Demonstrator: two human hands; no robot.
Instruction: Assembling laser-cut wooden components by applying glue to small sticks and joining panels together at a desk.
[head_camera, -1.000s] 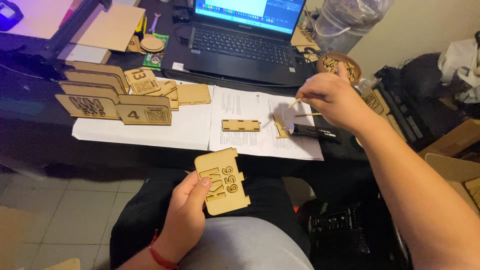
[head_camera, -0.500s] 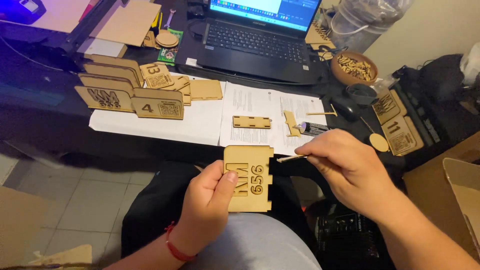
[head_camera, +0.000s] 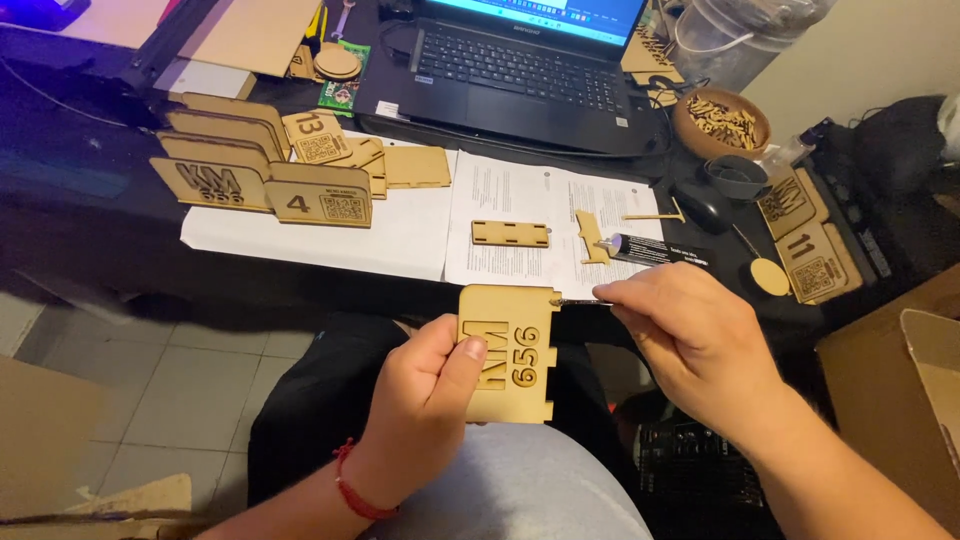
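Here, the left hand (head_camera: 425, 395) grips a flat wooden plate (head_camera: 508, 352) in the middle of the frame, thumb pressed on its front, so it stays steady above the lap. The right hand (head_camera: 690, 335) pinches a thin stick (head_camera: 580, 302) and touches its tip to the plate's top right corner, at a small notch. The plate is pale, smooth wood with cut-out letters and slots along one edge. Higher up, on white paper sheets (head_camera: 420, 220), lie a small slotted wooden strip (head_camera: 510, 234) and a dark tube (head_camera: 655, 250). At the upper left stand more wooden plates (head_camera: 265, 175), lined up. A laptop (head_camera: 520, 65) sits at the top.
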